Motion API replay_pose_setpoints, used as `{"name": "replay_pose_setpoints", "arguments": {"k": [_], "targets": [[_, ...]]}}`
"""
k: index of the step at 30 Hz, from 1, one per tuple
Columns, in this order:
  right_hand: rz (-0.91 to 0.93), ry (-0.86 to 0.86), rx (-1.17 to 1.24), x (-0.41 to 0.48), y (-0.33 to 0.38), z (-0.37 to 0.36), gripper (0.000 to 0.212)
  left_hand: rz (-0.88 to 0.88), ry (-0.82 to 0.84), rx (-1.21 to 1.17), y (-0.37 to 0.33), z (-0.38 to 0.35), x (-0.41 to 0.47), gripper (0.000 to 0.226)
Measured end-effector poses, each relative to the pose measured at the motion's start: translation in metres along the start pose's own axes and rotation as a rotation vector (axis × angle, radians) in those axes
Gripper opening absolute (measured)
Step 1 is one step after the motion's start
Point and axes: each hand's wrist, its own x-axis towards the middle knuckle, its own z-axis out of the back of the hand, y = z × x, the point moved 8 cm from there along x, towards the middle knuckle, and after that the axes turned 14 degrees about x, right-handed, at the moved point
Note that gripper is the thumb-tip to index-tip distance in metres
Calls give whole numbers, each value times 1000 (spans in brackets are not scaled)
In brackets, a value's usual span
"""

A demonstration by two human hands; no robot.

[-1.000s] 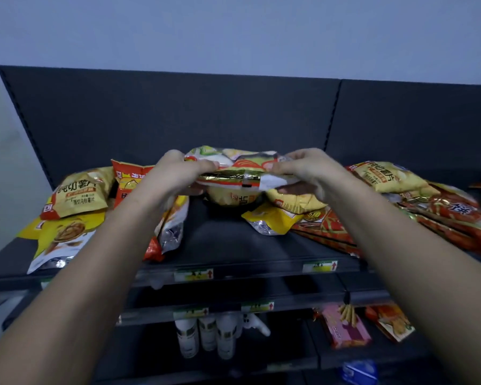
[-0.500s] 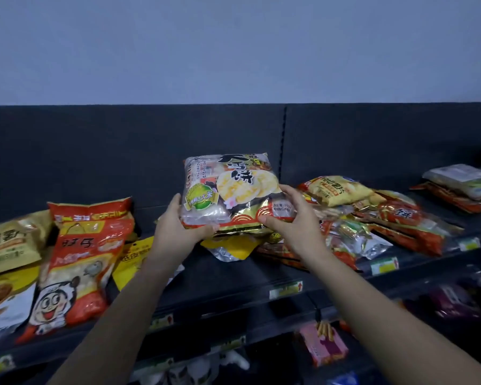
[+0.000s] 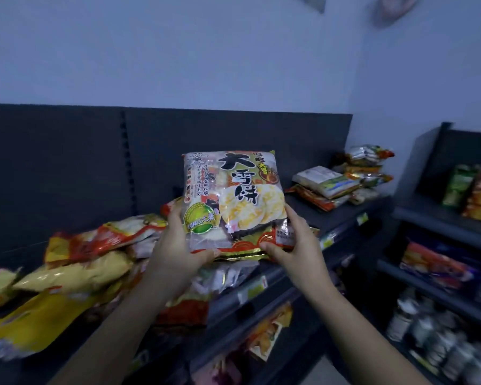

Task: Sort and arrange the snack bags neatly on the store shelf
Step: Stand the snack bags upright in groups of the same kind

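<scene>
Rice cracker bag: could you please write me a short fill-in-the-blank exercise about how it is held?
The number of hands gripping the rice cracker bag is ____.
The right hand grips its lower ____ corner.
The round badge near the left hand is ____.
Missing words: two, right, green.

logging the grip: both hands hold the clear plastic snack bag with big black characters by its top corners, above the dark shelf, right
Not the top. The head view shows the left hand and right hand holding the clear plastic snack bag with big black characters by its bottom corners, above the dark shelf.
</scene>
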Motion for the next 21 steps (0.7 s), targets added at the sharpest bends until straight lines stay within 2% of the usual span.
{"name": "replay_pose_setpoints", "arguments": {"k": [3, 9, 12, 16, 21], "targets": [[-3, -47, -61, 28, -30, 64, 87, -59, 97, -5, -44, -63, 42, 98], [-40, -125, -96, 84, -88, 170, 89, -155, 195, -58, -120, -167, 112, 87], [-61, -139, -89, 109, -120, 207, 89, -166, 229, -81, -145, -213, 136, 80], [-99, -166, -78, 144, -166, 247, 85, -196, 272, -100, -169, -271, 177, 82], [-132, -172, -27, 216, -226, 282, 80, -185, 354, -101, -184, -341, 250, 68]]}}
